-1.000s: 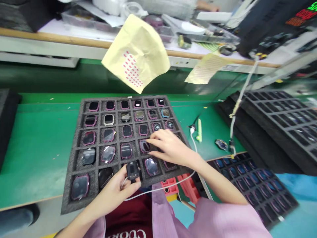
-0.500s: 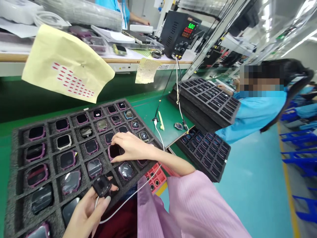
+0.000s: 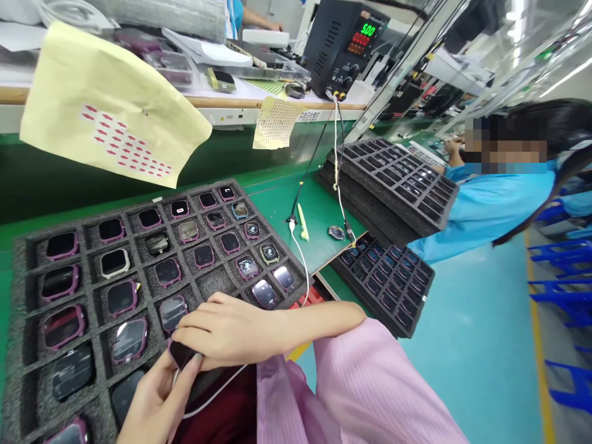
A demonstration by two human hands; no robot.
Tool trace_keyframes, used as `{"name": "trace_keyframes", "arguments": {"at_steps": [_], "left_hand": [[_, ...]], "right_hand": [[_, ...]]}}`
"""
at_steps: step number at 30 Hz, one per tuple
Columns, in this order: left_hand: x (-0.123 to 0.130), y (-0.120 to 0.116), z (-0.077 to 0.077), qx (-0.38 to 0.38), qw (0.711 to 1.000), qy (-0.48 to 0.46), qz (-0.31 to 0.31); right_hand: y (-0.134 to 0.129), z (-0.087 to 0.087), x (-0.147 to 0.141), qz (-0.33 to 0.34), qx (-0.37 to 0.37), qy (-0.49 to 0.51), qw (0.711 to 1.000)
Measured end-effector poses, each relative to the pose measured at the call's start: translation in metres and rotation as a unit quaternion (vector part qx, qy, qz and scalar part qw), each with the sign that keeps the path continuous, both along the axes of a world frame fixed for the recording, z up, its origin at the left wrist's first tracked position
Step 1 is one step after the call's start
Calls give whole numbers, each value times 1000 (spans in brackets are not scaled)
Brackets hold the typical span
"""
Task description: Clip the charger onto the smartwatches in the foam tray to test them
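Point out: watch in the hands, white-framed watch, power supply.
Held watch [image 3: 182,354]: head view, dark screen.
White-framed watch [image 3: 115,263]: head view, dark screen.
Power supply [image 3: 333,50]: head view, vented side.

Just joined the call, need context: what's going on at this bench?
A person's left hand and right hand hold a purple-edged watch between them, at the near side of a dark foam tray. Other watches sit in its compartments. A white cable trails across the green bench. What the watch rests on is hidden by the hands.
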State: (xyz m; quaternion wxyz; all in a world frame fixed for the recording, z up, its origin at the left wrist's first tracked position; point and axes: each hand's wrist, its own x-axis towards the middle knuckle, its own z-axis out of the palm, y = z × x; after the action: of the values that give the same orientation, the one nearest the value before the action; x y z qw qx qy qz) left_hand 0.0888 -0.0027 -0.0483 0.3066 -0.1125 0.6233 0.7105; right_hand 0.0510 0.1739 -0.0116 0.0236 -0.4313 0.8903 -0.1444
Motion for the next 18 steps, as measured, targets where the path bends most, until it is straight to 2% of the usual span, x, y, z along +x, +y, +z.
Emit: {"name": "trace_keyframes", "arguments": {"at_steps": [3,6,11,15,18], "left_hand": [[0,4,2,33,999,-11,34],[-4,5,2,71,997,-13,36],[-13,-1,-2,89,994,43,-42],[-21,-4,-6,109,988,89,-56],[-25,-5,-7,129,984,108,-55]], "right_hand": [[1,-3,-4,13,-23,-39,999],[2,-11,-5,-5,-97,-101,990],[5,-23,-2,-36,-216,-125,968],[3,-27,-6,-53,-281,-120,951],[1,-27,-10,-55,-288,-128,948]]}}
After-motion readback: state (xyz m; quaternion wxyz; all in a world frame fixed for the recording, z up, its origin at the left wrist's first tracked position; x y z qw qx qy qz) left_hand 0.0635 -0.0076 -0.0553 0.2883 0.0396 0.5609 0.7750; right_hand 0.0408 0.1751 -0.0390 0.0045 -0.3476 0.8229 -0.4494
